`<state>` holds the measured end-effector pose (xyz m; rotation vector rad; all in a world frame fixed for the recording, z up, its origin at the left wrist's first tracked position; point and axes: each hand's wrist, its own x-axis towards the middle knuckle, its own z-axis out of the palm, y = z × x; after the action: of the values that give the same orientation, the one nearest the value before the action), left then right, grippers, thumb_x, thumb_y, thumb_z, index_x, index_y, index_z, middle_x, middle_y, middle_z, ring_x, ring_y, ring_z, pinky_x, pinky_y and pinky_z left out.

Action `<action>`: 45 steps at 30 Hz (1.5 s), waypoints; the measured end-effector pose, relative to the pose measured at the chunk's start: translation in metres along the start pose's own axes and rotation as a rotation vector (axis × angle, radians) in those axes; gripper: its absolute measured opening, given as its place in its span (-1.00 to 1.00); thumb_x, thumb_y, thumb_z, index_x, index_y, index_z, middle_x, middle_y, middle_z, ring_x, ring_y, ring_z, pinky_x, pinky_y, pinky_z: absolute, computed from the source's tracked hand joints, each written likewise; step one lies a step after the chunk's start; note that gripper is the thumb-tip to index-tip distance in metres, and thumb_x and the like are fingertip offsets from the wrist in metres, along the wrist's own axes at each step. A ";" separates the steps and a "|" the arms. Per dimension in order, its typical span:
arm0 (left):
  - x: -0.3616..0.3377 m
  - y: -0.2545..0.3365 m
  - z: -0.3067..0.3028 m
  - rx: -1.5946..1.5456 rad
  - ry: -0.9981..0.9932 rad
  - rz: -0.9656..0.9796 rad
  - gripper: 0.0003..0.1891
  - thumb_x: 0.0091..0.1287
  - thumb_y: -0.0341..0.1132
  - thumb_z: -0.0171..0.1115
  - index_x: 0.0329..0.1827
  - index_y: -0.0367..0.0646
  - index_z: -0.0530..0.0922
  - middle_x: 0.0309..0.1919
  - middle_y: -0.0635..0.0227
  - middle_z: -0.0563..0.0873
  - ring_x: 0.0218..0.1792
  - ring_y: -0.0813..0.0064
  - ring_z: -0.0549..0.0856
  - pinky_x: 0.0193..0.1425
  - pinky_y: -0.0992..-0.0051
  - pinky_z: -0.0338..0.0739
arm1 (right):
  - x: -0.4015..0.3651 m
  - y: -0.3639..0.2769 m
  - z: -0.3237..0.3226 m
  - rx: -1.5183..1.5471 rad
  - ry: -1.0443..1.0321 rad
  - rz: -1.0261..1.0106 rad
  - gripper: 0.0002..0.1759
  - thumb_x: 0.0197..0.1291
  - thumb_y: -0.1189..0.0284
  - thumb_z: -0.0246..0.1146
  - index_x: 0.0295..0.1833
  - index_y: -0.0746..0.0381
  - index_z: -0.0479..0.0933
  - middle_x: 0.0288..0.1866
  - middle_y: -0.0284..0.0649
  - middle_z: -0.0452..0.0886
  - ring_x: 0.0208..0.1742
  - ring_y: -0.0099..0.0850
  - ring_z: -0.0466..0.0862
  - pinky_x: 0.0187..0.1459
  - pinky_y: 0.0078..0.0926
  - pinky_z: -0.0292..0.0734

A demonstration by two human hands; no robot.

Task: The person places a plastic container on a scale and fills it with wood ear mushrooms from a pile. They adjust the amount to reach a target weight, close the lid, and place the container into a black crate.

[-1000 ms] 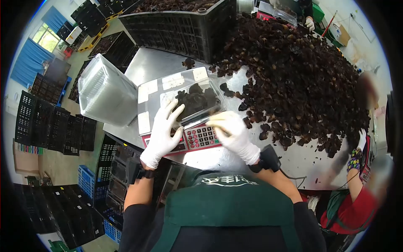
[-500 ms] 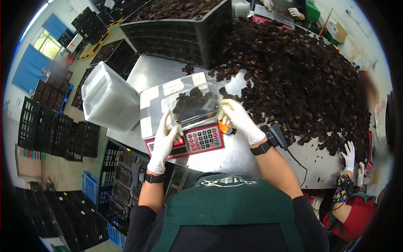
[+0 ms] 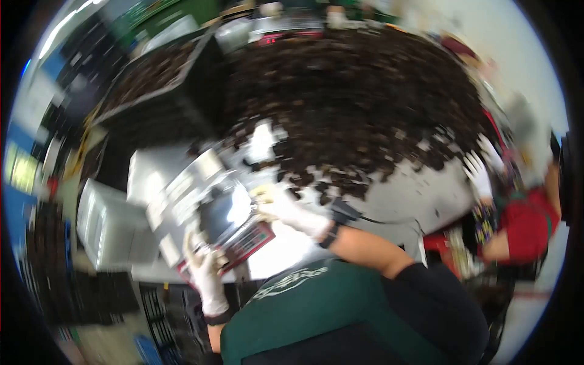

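Note:
A clear plastic box (image 3: 226,210) with dark, leafy pieces inside sits tilted to view over the weighing scale (image 3: 248,239), its top bright with glare. My left hand (image 3: 205,264), in a white glove, grips the box's near left corner. At the box's right side, my gloved right hand (image 3: 285,210) has its fingers closed on the edge. Motion blur hides the exact finger contact and whether the box touches the scale plate. The scale's red front and keypad show between my hands.
A large heap of dark, mushroom-like pieces (image 3: 359,103) covers the table's far side. A black crate (image 3: 164,109) holds more. Stacked clear boxes (image 3: 115,228) stand left of the scale. A dark corded device (image 3: 345,211) lies by my right wrist. Another person's gloved hand (image 3: 477,175) is at right.
My view has swung to the right, so the scale, crate and boxes appear farther left and rotated. Both hands stay at the box. The orange object beside my right hand no longer shows.

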<state>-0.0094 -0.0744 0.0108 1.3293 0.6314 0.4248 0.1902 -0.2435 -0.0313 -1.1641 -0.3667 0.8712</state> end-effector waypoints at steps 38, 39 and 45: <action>-0.153 -0.120 -0.325 1.202 0.924 0.032 -0.41 0.17 -0.22 0.37 0.32 -0.14 0.54 0.26 0.06 0.60 0.36 0.07 0.52 0.42 0.17 0.41 | -0.095 -0.001 -0.090 -0.731 0.133 0.171 -0.66 0.51 0.43 0.05 0.27 0.27 0.55 -0.31 -0.38 0.65 -0.42 -0.70 0.49 -0.32 -0.73 0.35; -0.108 -0.075 -0.294 1.250 0.935 0.331 -0.42 0.21 -0.27 0.34 0.34 -0.13 0.51 0.28 0.06 0.58 0.37 0.06 0.50 0.45 0.17 0.37 | -0.098 -0.001 -0.095 -0.732 0.144 0.170 -0.66 0.50 0.44 0.05 0.26 0.27 0.55 -0.31 -0.38 0.66 -0.43 -0.70 0.49 -0.33 -0.73 0.36; 0.035 0.139 -0.172 1.555 0.669 0.848 -0.42 0.33 -0.31 0.26 0.41 -0.31 0.43 0.29 -0.06 0.57 0.33 0.03 0.52 0.43 0.21 0.36 | -0.123 0.000 -0.115 -0.578 0.240 0.073 -0.68 0.44 0.49 0.12 0.23 0.28 0.56 -0.30 -0.37 0.63 -0.38 -0.66 0.50 -0.32 -0.67 0.44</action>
<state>-0.0835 0.1057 0.1206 3.0246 0.9729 1.2245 0.1888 -0.4096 -0.0542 -1.8069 -0.3916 0.6929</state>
